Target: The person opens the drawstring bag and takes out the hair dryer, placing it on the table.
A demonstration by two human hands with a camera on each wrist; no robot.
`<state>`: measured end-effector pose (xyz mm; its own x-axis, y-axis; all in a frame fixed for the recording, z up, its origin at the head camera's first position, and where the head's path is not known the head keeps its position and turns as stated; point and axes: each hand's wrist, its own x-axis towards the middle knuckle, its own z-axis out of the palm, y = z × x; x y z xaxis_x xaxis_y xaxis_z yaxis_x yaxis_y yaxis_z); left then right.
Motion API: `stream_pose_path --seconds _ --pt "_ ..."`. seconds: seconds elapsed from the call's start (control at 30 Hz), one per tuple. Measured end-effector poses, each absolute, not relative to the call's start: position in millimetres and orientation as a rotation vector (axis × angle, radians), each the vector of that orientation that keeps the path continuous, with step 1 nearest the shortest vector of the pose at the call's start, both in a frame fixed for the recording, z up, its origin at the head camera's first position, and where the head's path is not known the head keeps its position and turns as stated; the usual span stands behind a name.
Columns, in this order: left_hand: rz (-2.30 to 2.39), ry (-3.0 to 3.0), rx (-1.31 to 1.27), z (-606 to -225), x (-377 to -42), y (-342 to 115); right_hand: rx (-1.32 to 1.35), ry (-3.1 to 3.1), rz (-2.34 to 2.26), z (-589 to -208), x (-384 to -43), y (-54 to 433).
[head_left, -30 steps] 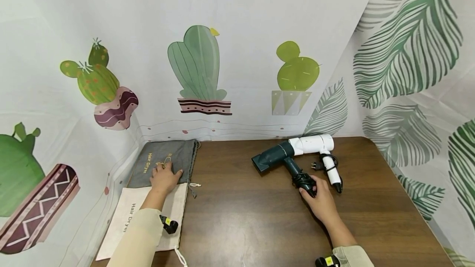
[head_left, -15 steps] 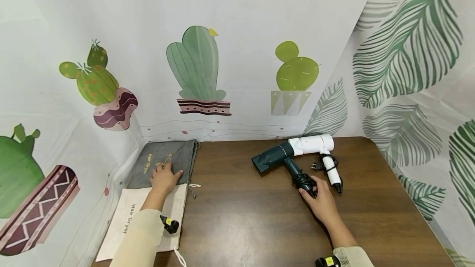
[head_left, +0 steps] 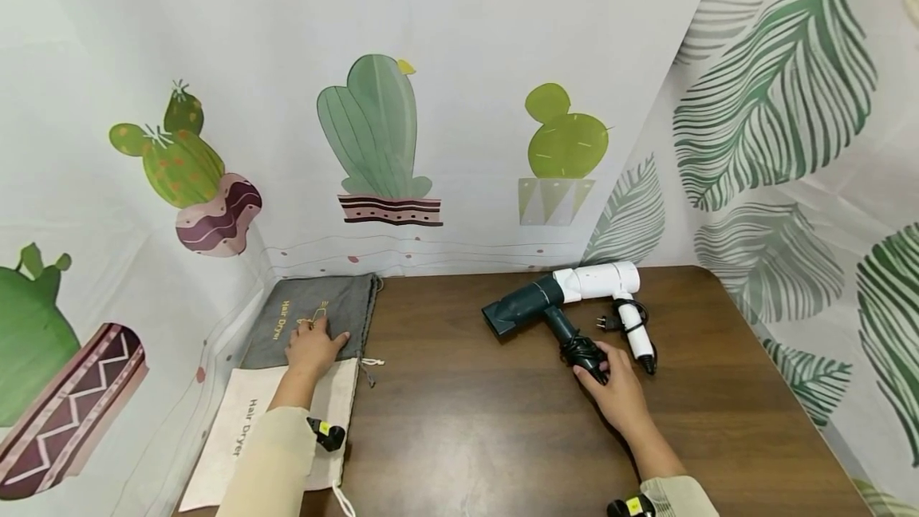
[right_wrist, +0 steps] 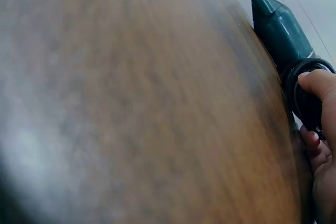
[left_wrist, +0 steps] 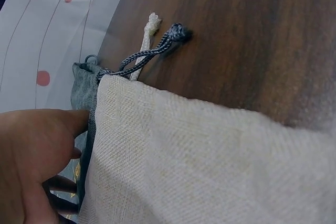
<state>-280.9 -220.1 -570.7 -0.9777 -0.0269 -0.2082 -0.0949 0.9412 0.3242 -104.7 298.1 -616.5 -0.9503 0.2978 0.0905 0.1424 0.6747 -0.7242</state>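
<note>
My left hand [head_left: 313, 351] rests on a grey drawstring bag [head_left: 352, 301] lettered "Hair Dryer", fingers spread over its gold print. A cream drawstring bag [head_left: 228, 461] with the same lettering lies in front of it, under my left forearm. The cream cloth [left_wrist: 157, 150] fills much of the left wrist view. On the right, my right hand [head_left: 619, 393] grips the handle end of a dark green hair dryer [head_left: 527, 305], where a black cord is wound. In the right wrist view, thumb and fingers lie around the coiled cord [right_wrist: 304, 95], below the dryer's nozzle [right_wrist: 261, 1].
A white hair dryer [head_left: 601, 281] lies at the back right against the green one, its cord wrapped round its handle and its plug [head_left: 607, 323] beside it. The brown table [head_left: 438, 389] meets a printed cloth wall [head_left: 474, 182] at the back and left.
The head view has shifted slightly, so everything sits a little further left. Both hands keep their places on the grey bag and the green hair dryer.
</note>
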Motion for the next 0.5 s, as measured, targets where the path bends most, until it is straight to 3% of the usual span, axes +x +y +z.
stream_pose_path --seconds 0.5 --pt "0.505 2.892 -0.083 -573.2 -284.1 -222.8 -0.368 -2.683 1.154 -617.3 -104.3 298.2"
